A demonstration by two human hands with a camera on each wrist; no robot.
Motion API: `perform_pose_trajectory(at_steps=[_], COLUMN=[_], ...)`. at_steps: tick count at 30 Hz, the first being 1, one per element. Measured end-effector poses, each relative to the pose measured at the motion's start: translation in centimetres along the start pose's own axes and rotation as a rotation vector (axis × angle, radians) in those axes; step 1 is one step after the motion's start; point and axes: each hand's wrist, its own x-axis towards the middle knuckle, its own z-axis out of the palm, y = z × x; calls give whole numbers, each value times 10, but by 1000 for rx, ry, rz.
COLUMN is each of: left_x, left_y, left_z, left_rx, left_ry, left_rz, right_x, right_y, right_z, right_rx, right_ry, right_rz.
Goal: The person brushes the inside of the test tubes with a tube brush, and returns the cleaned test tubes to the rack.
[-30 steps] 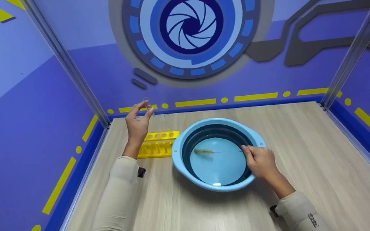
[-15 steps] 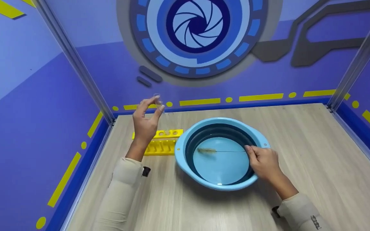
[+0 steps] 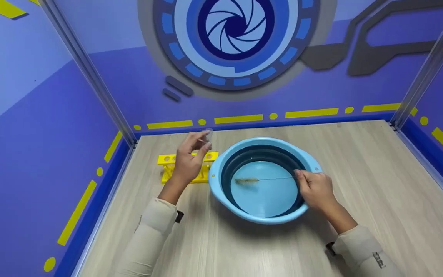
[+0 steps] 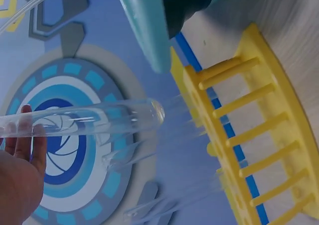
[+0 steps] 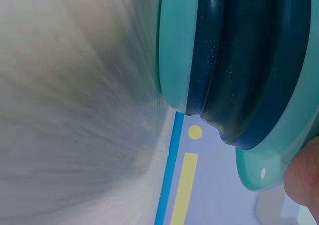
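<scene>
My left hand pinches a clear test tube between thumb and fingers, above the right part of a yellow test tube rack. In the left wrist view the tube's rounded end points toward the rack, apart from it. Other clear test tubes stand in the rack; they barely show in the head view. My right hand grips the thin wire handle of a test tube brush at the right rim of a blue basin. The bristle end lies over the basin's inside; whether it touches water is unclear.
The basin stands mid-table, close to the rack's right end. A pale wooden tabletop runs back to a printed blue wall. Side walls with metal corner posts bound the table left and right.
My left hand has moved right and then down with the test tube, toward the basin side of the rack. My right hand and the brush stay nearly still.
</scene>
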Motion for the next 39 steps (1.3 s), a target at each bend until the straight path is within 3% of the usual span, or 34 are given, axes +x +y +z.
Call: perform_pose_trajectory(at_steps=[6,11,17,20,25,34,39], left_x=[-9,-14,-17,-18,-19,-22,-19], left_y=[-1,4,6,5,1,-4,-5], left_z=[14,22,27,28,28,36,43], left_rx=[-14,-76,-42,-22,-12,28,83], left_ry=[-112,-138,-147,-160,-179,-294,-321], left_rz=[-64,-69,-100,-126,-168,-282,-283], right_x=[3,1,-6,-5,-1,-4,-2], right_y=[-5,-1,8,9,8,5,5], right_z=[-14,-30,-39,-42,-45,-55,-70], right_rx=[13,3,13,46,69,203,271], right_ry=[9,73,-19,-26,38,104,181], right_rz=[-10,3,61,103,131,236,258])
